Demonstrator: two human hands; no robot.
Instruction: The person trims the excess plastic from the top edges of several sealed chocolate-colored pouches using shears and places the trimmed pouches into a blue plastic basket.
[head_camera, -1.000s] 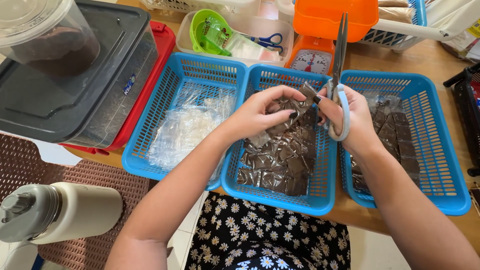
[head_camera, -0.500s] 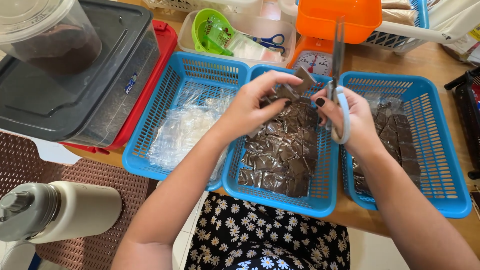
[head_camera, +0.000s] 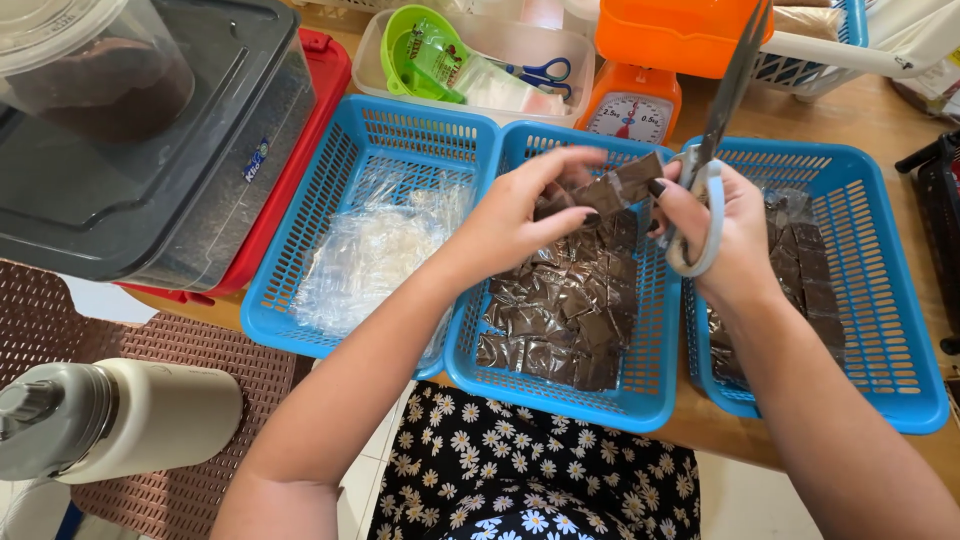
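My left hand (head_camera: 520, 215) pinches a strip of dark brown sealed packets (head_camera: 612, 188) over the middle blue basket (head_camera: 560, 395). My right hand (head_camera: 722, 228) touches the strip's other end with its fingertips and holds scissors (head_camera: 712, 140) by their pale blue handles, blades pointing up and away. The middle basket holds a heap of dark packets (head_camera: 565, 310). The left blue basket (head_camera: 300, 260) holds clear empty plastic bags (head_camera: 365, 255). The right blue basket (head_camera: 880, 290) holds more dark packets (head_camera: 810, 290).
A large grey lidded box (head_camera: 150, 150) sits on a red lid at left. Behind the baskets stand an orange kitchen scale (head_camera: 630, 105), a clear tray with a green scoop (head_camera: 415, 50) and blue scissors (head_camera: 540, 72). A cream flask (head_camera: 110, 420) lies at lower left.
Both hands have lifted slightly with the strip of packets held between them. The scissors have tilted a little to the right, blades still pointing up.
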